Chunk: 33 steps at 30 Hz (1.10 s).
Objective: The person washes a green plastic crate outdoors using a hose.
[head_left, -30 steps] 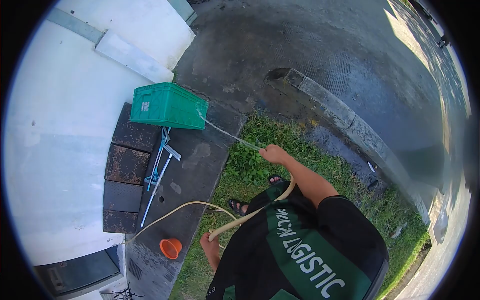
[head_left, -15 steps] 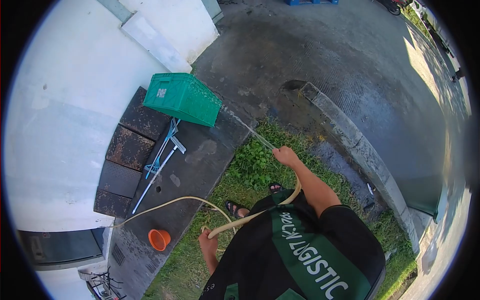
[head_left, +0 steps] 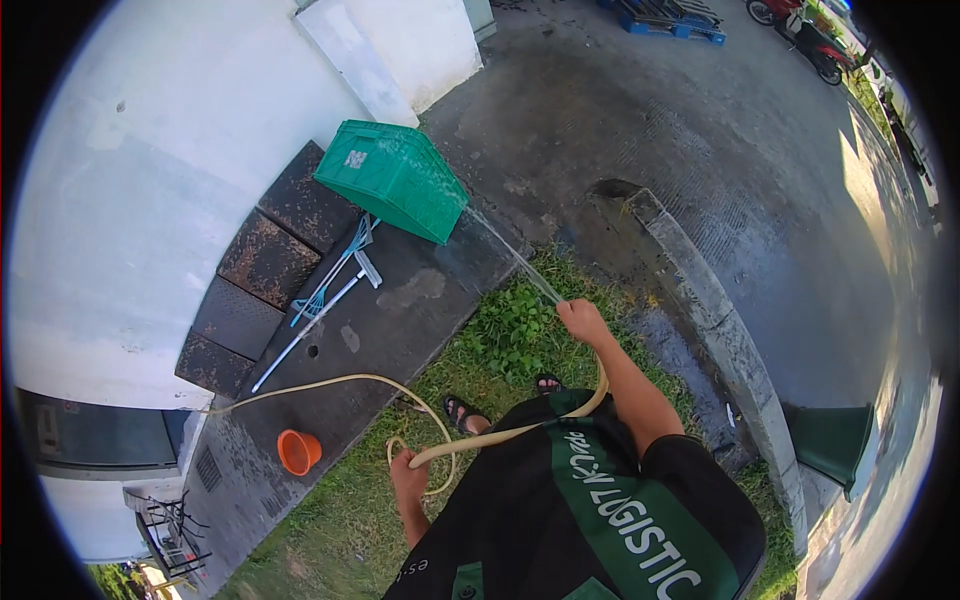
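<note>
My right hand is closed round the end of a pale yellow hose, and water sprays from it toward the upper left. The jet hits a green plastic crate, which stands tilted on the wet concrete by the white wall. Lower down, my left hand grips the same hose, which passes across the front of my body. From there the hose loops over the grass and runs left across the concrete.
A squeegee and a blue rake lie beside dark metal plates. An orange bucket stands on the concrete. A low concrete curb runs along the right, with a dark green bin beyond. A blue pallet is at the back.
The view has shifted, bringing more of the pallet, a red motorcycle and the green bin into sight. Water now strikes farther across the crate's side. Both hands keep their hold on the hose.
</note>
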Each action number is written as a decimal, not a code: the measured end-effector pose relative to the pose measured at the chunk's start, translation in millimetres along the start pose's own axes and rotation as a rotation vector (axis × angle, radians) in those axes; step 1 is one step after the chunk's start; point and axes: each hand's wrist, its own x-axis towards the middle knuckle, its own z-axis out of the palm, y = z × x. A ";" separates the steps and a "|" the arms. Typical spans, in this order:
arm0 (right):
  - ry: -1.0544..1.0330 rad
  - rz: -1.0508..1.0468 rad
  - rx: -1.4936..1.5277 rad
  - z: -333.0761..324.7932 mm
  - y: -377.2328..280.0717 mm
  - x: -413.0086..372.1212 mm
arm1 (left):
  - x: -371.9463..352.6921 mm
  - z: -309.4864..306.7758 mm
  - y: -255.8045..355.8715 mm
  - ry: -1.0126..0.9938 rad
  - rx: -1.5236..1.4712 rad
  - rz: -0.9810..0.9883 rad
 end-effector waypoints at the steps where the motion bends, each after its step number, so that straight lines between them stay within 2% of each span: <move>1: 0.004 0.015 -0.024 0.3 3.6 1.5 | -0.6 1.7 -1.5 -0.011 0.005 -0.004; 5: -0.038 -0.036 -0.128 2.1 3.9 1.9 | -6.5 0.7 15.2 -0.016 -0.041 -0.047; 8: -0.164 0.037 -0.173 -8.7 -13.4 -2.3 | -9.5 1.9 14.0 0.008 -0.064 -0.048; 10: -0.078 0.073 -0.112 -11.7 -5.2 3.3 | -9.4 2.6 13.6 -0.013 -0.023 -0.026; 13: -0.171 -0.017 -0.258 -6.0 -7.4 5.0 | -11.2 3.5 19.4 -0.014 -0.052 -0.061; 16: -0.104 -0.050 -0.223 -3.7 -3.7 7.5 | -9.0 4.6 14.1 -0.005 -0.088 -0.059; 19: -0.057 0.069 -0.146 -15.7 -11.7 9.3 | -9.9 4.3 17.4 0.002 -0.097 -0.060; 20: -0.015 0.026 -0.140 -12.6 -8.5 9.3 | -10.3 4.0 17.6 0.000 -0.094 -0.063; 24: -0.083 0.039 -0.182 -7.7 2.9 5.8 | -9.9 3.0 19.0 -0.018 -0.043 -0.096; 26: -0.071 0.141 -0.064 -11.1 6.6 4.9 | -8.8 4.3 20.8 -0.017 -0.059 -0.108; 33: -0.044 0.071 -0.114 -2.7 19.2 -2.4 | -8.6 2.8 19.6 -0.022 -0.054 -0.090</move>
